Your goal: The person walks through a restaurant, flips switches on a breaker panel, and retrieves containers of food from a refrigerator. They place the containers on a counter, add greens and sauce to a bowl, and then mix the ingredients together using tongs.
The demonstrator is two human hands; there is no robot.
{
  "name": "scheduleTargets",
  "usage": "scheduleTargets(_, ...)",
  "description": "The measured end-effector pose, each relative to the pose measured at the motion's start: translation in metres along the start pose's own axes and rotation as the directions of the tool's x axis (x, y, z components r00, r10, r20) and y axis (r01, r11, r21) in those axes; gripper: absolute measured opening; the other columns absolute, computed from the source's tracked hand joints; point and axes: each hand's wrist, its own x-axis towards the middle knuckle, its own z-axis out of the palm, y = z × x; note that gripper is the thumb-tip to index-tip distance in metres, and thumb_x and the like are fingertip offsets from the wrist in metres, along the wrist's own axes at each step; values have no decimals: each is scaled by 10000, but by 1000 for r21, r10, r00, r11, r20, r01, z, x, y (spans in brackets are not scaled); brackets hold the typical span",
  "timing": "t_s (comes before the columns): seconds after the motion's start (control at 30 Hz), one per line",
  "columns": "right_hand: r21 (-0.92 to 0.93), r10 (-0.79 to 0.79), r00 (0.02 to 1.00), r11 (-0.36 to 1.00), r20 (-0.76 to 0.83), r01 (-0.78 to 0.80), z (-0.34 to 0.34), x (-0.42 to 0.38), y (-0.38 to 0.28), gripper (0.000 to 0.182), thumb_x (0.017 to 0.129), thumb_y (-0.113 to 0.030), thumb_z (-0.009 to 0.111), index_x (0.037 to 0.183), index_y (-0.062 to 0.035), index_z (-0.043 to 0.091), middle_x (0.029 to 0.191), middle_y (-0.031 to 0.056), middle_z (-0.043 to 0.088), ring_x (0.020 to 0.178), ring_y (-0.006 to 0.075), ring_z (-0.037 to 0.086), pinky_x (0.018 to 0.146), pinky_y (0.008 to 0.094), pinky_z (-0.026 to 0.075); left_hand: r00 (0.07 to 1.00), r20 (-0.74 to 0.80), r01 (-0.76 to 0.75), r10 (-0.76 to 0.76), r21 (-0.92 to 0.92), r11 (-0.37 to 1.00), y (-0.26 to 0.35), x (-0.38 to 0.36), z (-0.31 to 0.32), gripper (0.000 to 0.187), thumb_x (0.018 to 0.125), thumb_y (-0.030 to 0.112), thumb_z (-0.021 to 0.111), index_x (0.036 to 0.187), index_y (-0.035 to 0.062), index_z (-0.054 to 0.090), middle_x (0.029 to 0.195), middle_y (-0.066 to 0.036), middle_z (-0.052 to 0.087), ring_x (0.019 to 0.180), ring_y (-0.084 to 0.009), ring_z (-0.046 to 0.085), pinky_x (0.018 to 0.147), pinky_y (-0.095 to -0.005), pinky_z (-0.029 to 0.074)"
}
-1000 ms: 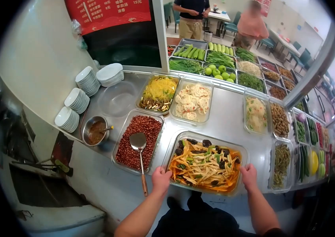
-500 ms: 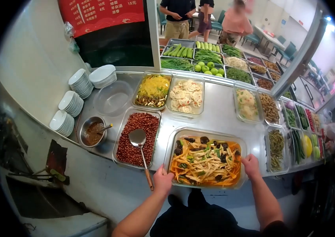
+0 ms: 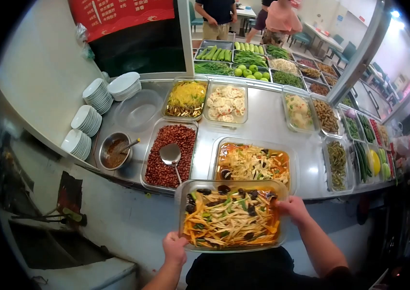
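My left hand [image 3: 174, 247] grips the left end of a clear rectangular dish [image 3: 231, 250], and my right hand [image 3: 293, 210] grips its right end. Pale and orange strips [image 3: 234, 220], perhaps tofu skin, lie in it with black fungus and green pieces. I hold it in front of my body, off the counter's front edge. Just behind it, a second clear dish [image 3: 294, 169] with similar food [image 3: 258, 162] rests on the counter, its near side hidden. A metal turner [image 3: 170, 153] lies on red peanuts [image 3: 161, 169] to the left, its handle end hidden behind my dish.
The steel counter [image 3: 268, 116] also bears a dish of yellow food [image 3: 185, 101], white slices [image 3: 226, 104], a sauce bowl [image 3: 114, 151] and white plate stacks [image 3: 86, 120]. Vegetable trays [image 3: 248, 58] stand beyond a post [image 3: 359, 58]. People [image 3: 217, 19] stand at the back.
Both my hands have lifted the dish and drawn it toward me and slightly left, off the counter. The second dish now shows where it was. The turner's handle has become partly covered.
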Motion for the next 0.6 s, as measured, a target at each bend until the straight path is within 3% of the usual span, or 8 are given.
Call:
scheduleTargets(0.03, -1, 1, 1000, 1000, 7, -1, 41, -40, 27, 226, 788, -150, 706, 900, 33, 636, 871, 107, 665, 730, 181, 638, 671, 297, 517, 999, -31, -17, 16, -28, 999, 6, -28, -65, 312, 622, -180, 504, 614, 88, 345, 775, -125, 567, 651, -195, 531, 582, -290, 449)
scheduleTargets(0.1, 159, 71, 990, 983, 121, -90, 63, -32, 18, 240, 805, -141, 682, 979, 10, 615, 854, 89, 649, 704, 198, 634, 686, 319, 528, 999, -15, -47, 46, -30, 998, 19, -25, -86, 308, 618, -181, 495, 618, 88, 344, 767, -122, 556, 646, -197, 530, 580, -286, 447)
scheduleTargets(0.2, 102, 92, 959, 987, 269, -123, 89, -39, 19, 252, 821, -99, 619, 1057, -20, 579, 828, 68, 614, 703, 210, 624, 680, 371, 550, 996, -14, -89, 88, -23, 996, 43, -32, -130, 325, 637, -174, 510, 612, 98, 333, 729, -90, 527, 621, -165, 502, 562, -271, 433)
scheduleTargets(0.27, 101, 119, 881, 977, 458, -185, 92, -34, 10, 471, 771, -12, 537, 1238, -9, 477, 858, 96, 624, 721, 237, 646, 609, 443, 579, 995, -19, -102, 102, -17, 995, 66, -26, -126, 351, 661, -166, 534, 602, 108, 323, 699, -61, 509, 601, -130, 474, 546, -260, 420)
scheduleTargets(0.37, 138, 88, 901, 977, 424, -160, 91, -43, -2, 517, 745, 10, 509, 1260, -9, 467, 883, 111, 629, 756, 243, 652, 590, 439, 579, 987, 92, -125, 132, -79, 989, 97, -16, -92, 250, 758, -64, 560, 663, 99, 397, 772, -79, 549, 666, -156, 521, 608, -265, 443)
scheduleTargets(0.43, 220, 50, 920, 964, 389, -146, 81, -49, -2, 492, 747, 0, 513, 1239, -2, 493, 901, 118, 624, 769, 243, 645, 633, 431, 575, 990, -37, -143, 138, -337, 931, 108, -17, -50, 98, 880, 152, 533, 821, 82, 498, 892, -80, 590, 790, -201, 566, 727, -319, 460)
scheduleTargets(0.47, 300, 21, 934, 944, 357, -136, 75, -50, 0, 469, 749, -10, 517, 1217, 4, 519, 920, 126, 620, 781, 243, 638, 676, 423, 570, 984, 110, -83, 141, -418, 905, 102, -14, -44, 302, 929, 343, 460, 1037, 67, 516, 995, -73, 599, 950, -237, 564, 836, -387, 441)
scheduleTargets(0.6, 360, -25, 945, 927, 327, -100, 34, -38, -7, 489, 770, -67, 459, 1257, -19, 474, 985, 131, 633, 851, 247, 647, 692, 444, 566, 977, 212, 82, -11, -330, 940, 50, 11, -1, 389, 915, 375, 464, 1148, 66, 497, 1113, -81, 572, 1043, -239, 540, 868, -407, 444)
